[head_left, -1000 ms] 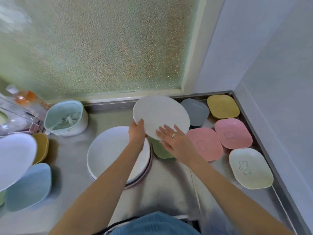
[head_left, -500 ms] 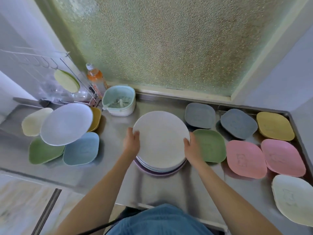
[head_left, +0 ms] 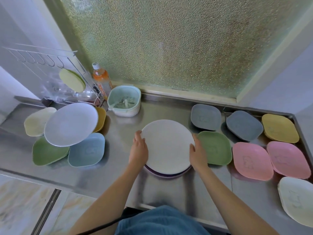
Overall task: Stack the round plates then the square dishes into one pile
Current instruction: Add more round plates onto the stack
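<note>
Steel counter (head_left: 118, 167) under a frosted glass window (head_left: 169, 48); left hand (head_left: 138, 152) and right hand (head_left: 198, 155), fingers straight, flank the white round plate (head_left: 167, 146) atop the pile; a pale green strainer basket (head_left: 124, 102) holds a white utensil.

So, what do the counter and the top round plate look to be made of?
Counter: likely stainless steel, grey, with a brushed sheen and soft reflections. Top round plate: matte off-white, no glare; ceramic or melamine, I cannot tell which.
</note>
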Demonstrator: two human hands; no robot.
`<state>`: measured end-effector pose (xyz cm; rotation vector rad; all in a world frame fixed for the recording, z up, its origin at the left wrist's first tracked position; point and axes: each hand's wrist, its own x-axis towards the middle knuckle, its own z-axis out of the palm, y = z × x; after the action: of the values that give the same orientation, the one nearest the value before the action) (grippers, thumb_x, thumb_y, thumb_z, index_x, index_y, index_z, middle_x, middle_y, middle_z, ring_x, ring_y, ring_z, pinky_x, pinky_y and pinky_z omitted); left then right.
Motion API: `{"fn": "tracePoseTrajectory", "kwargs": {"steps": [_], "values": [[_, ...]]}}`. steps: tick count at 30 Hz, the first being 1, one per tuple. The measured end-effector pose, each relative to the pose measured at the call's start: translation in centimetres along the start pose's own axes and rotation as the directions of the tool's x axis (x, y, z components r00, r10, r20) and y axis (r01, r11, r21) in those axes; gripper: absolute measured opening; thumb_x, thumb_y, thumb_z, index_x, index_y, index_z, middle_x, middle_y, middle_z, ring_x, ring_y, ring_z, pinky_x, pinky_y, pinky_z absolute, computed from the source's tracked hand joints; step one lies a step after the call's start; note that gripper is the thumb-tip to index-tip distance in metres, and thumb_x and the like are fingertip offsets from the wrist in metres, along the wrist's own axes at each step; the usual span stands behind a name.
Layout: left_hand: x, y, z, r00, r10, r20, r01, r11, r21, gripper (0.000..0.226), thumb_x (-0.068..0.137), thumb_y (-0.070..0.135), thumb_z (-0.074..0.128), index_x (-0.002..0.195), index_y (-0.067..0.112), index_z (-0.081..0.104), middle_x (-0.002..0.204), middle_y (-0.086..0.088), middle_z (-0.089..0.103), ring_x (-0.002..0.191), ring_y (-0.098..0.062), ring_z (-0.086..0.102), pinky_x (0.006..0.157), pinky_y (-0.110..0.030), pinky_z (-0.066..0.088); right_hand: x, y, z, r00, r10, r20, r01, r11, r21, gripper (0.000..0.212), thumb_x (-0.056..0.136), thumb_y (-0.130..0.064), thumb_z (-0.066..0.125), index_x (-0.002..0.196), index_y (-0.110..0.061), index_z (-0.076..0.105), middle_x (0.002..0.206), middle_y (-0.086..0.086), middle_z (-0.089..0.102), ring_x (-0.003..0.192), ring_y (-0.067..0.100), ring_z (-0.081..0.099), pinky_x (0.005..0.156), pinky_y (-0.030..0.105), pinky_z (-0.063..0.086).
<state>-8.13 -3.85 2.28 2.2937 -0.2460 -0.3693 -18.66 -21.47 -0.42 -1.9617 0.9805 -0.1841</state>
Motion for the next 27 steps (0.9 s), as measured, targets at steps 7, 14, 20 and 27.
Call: {"fn": "tracePoseTrajectory", "kwargs": {"steps": [7, 14, 20, 27], "values": [[1.7, 0.1, 0.0, 0.994, -0.078, 0.079, 0.081, 0.996, -0.033, 0.044, 0.100, 0.010, 0.027, 0.144, 0.009, 0.024, 0.141, -0.019, 0.040, 0.124, -0.034, 0.045, 0.101, -0.036, 0.037, 0.0, 0.1, 0.6, 0.999, -0.008, -0.039, 0.005, 0.998, -0.061, 0.046, 0.098, -0.010, 0.034, 0.144, -0.015, 0.030, 0.140, 0.009, 0.047, 0.124, 0.030, 0.046, 0.101, 0.035, 0.034], [1.9, -0.6, -0.2, 0.990, -0.094, 0.107, 0.109, 0.984, -0.144, 0.041, 0.100, 0.011, 0.029, 0.141, 0.011, 0.029, 0.133, -0.018, 0.050, 0.118, -0.034, 0.049, 0.096, -0.035, 0.039, -1.1, 0.2, 1.3, 0.992, 0.021, -0.125, -0.020, 1.000, 0.007, 0.048, 0.098, -0.009, 0.035, 0.145, -0.010, 0.025, 0.148, 0.009, 0.037, 0.135, 0.027, 0.035, 0.109, 0.032, 0.025], [1.9, -0.8, 0.2, 0.994, -0.085, 0.074, 0.094, 0.988, -0.123, 0.038, 0.101, 0.015, 0.027, 0.139, 0.013, 0.031, 0.128, -0.017, 0.054, 0.113, -0.035, 0.053, 0.091, -0.035, 0.041, -3.1, 0.5, 2.6, 0.984, 0.059, -0.168, -0.036, 0.990, 0.136, 0.048, 0.100, -0.011, 0.029, 0.147, -0.016, 0.021, 0.152, 0.003, 0.030, 0.138, 0.021, 0.030, 0.105, 0.024, 0.022], [1.7, -0.9, 0.5, 0.996, -0.080, 0.048, 0.084, 0.993, -0.078, 0.038, 0.101, 0.017, 0.026, 0.139, 0.015, 0.029, 0.124, -0.017, 0.055, 0.107, -0.038, 0.055, 0.087, -0.039, 0.044, -2.7, 0.1, 2.6, 0.978, 0.078, -0.195, -0.057, 0.992, 0.111, 0.046, 0.101, -0.012, 0.028, 0.146, -0.014, 0.024, 0.150, 0.004, 0.033, 0.137, 0.022, 0.032, 0.106, 0.026, 0.026]]}}
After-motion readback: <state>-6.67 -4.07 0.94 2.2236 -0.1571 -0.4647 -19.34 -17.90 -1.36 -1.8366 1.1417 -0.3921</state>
